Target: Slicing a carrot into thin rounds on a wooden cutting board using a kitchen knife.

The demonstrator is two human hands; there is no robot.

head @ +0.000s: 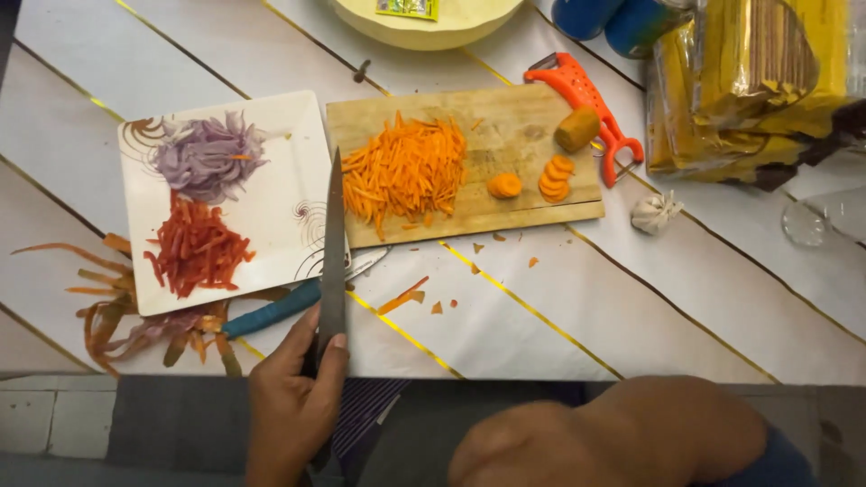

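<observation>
- Left hand (290, 410) is at the near edge of the bench (631, 298), grip clamped on the handle of a long kitchen knife (333, 252). The blade points straight away from the person, running up over the gap between the plate and the cutting board, tip near the board's left edge.
- Right hand (532, 446) is low at the bottom of the view, off the bench and not touching anything. It looks curled up, but honestly it's too blurry and close to tell whether the grip is together or apart.
- The wooden cutting board (505, 135) sits toward the far middle of the bench. A big pile of carrot matchsticks (406, 171) is on its left half, a few carrot rounds (541, 180) are on the right half, and a stubby carrot end (577, 129) sits at the right edge.
- An orange peeler (591, 104) lies at the board's far right corner, partly under that carrot end.
- The square white plate (271, 207) is just left of the board, with shredded purple veg (207, 158) at the far side and red strips (197, 251) nearer the person.
- A blue-handled tool (271, 311) lies just beside the plate's near edge, handle passing under the knife.
- Peelings (108, 307) are heaped at the near left of the bench.
- A small garlic bulb (656, 214) sits right of the board, with yellow packets (758, 81) at the far right corner.
</observation>
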